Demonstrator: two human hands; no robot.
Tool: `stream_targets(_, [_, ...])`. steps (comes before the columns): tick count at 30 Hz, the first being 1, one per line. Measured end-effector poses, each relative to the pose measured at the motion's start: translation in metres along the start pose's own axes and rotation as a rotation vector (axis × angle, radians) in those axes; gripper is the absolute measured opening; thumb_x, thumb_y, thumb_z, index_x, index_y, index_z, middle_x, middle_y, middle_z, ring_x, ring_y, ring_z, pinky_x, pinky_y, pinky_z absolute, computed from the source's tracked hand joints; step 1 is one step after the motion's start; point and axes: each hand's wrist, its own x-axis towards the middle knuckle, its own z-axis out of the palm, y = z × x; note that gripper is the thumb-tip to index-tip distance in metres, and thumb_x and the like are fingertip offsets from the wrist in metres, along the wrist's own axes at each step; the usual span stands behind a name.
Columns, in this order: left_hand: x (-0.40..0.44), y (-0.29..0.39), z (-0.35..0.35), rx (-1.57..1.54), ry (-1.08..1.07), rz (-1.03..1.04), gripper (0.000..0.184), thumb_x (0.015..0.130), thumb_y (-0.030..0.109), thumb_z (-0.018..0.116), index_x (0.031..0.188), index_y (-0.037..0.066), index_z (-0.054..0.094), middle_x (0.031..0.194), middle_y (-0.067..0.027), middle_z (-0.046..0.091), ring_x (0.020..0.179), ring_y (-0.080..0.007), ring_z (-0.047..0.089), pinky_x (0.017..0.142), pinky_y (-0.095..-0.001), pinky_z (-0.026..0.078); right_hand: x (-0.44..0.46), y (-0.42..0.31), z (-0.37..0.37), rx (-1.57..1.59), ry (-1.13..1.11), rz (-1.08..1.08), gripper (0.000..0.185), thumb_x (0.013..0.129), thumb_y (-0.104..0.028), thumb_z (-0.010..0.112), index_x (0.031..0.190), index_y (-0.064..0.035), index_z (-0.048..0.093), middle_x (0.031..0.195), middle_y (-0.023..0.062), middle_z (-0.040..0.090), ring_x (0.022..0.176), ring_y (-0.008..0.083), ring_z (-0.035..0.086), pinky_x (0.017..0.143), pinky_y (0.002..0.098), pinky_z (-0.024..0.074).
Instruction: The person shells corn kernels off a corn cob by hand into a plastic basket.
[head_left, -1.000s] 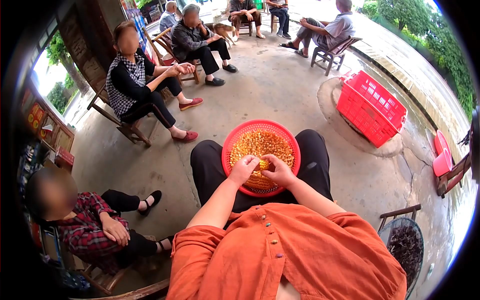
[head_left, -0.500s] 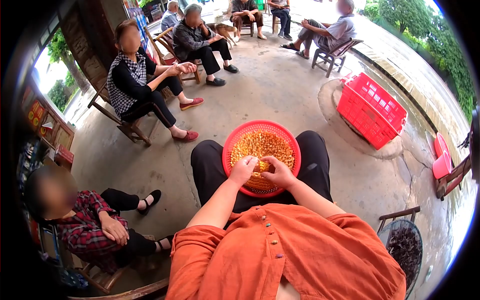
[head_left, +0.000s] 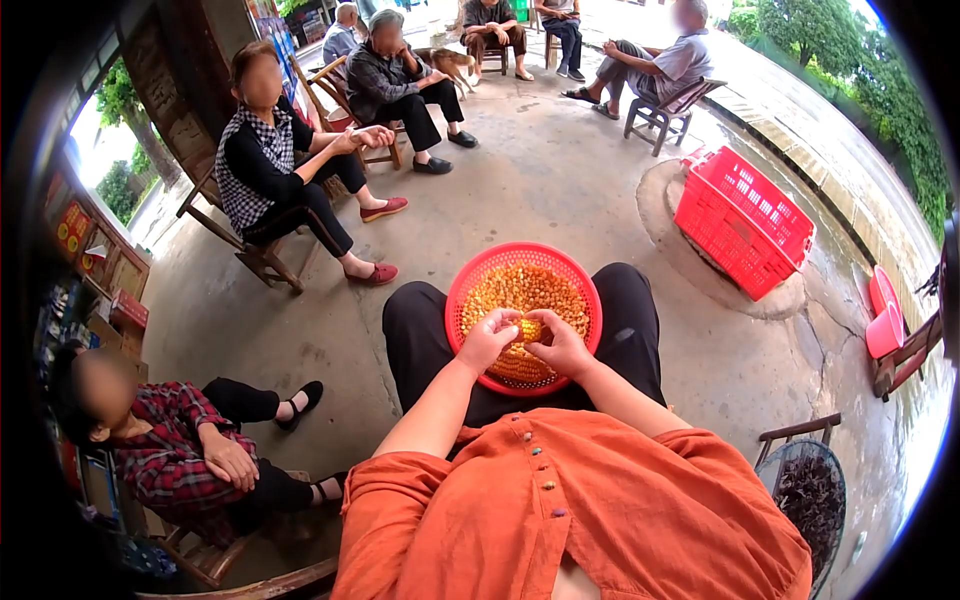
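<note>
A red plastic basket (head_left: 524, 250) full of loose yellow corn kernels (head_left: 525, 286) rests on my lap between my knees. Over it, both hands meet around a yellow corn cob (head_left: 527, 331), which shows partly between the fingers. My left hand (head_left: 487, 339) is closed on the cob's left side, fingers bent. From the other side my right hand (head_left: 562, 345) grips it too, thumb and fingertips pressed against it. More corn lies beneath the hands near the basket's front, where I cannot tell whole cobs from kernels.
A red crate (head_left: 742, 222) stands ahead to the right, with pink basins (head_left: 884, 330) beyond. A round basket of dark dried material (head_left: 808, 495) sits at my right. One seated person (head_left: 190, 450) is close at my left; several others sit on chairs ahead, near a dog (head_left: 452, 64).
More of the yellow cob shows between my hands now, and my fingers have shifted slightly on it. The person at the lower left has moved their head. The basket stays in place.
</note>
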Motion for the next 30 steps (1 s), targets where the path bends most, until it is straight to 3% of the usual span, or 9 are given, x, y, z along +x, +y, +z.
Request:
stream_targets(4, [0.003,-0.008,-0.003,-0.034,-0.002,0.074,0.027,0.095,0.008,0.058,0.121,0.005,0.058,0.094,0.0022,0.057,0.087,-0.0057,0.055,0.082,-0.0205,0.047,0.005,0.007,-0.003,0.114,-0.008,-0.025,0.054,0.086,-0.01,0.075,0.132,-0.0044,0.048,0.108,0.0033,0.06,0.1,0.0101,0.058,0.087,0.0268,0.0488])
stream_targets(9, [0.0,-0.002,-0.002,-0.127,0.012,-0.006,0.023,0.093,0.008,0.061,0.116,0.004,0.059,0.097,0.0011,0.06,0.087,-0.0062,0.056,0.08,-0.0213,0.048,0.007,0.009,-0.002,0.195,-0.025,-0.01,0.055,0.086,-0.013,0.076,0.132,-0.004,0.047,0.11,0.0035,0.061,0.103,0.0105,0.059,0.089,0.0274,0.049])
stream_targets(13, [-0.002,0.005,0.0,-0.08,-0.018,-0.076,0.024,0.092,0.013,0.065,0.113,0.003,0.059,0.097,0.0006,0.061,0.087,-0.0065,0.057,0.081,-0.0217,0.048,0.003,0.008,0.0,0.105,-0.003,-0.076,0.051,0.087,-0.012,0.075,0.13,-0.0049,0.049,0.1,0.0002,0.058,0.091,0.008,0.055,0.079,0.0245,0.047])
stream_targets(15, [0.0,-0.001,0.003,0.086,0.004,0.007,0.028,0.092,0.018,0.069,0.112,0.002,0.06,0.094,0.0006,0.061,0.086,-0.0065,0.057,0.079,-0.0218,0.048,0.002,0.008,0.001,0.012,0.012,-0.095,0.05,0.087,-0.011,0.074,0.13,-0.0053,0.05,0.097,-0.0011,0.056,0.086,0.007,0.053,0.076,0.0232,0.0457])
stream_targets(18, [0.004,-0.008,0.001,0.095,-0.021,0.017,0.028,0.092,0.02,0.069,0.111,0.002,0.06,0.094,0.0008,0.061,0.086,-0.0059,0.056,0.078,-0.0211,0.048,0.003,0.01,0.0,0.016,0.015,-0.067,0.05,0.085,-0.015,0.075,0.129,-0.0048,0.052,0.103,0.0061,0.063,0.094,0.0117,0.059,0.082,0.0277,0.0499])
stream_targets(30, [0.003,-0.01,-0.004,0.097,-0.052,0.017,0.022,0.097,0.016,0.059,0.114,0.003,0.062,0.099,0.0013,0.062,0.09,-0.0061,0.057,0.08,-0.0214,0.048,0.004,0.012,0.0,0.006,0.016,-0.08,0.05,0.084,-0.016,0.075,0.128,-0.0052,0.053,0.101,0.0054,0.063,0.092,0.0113,0.058,0.081,0.0278,0.0496])
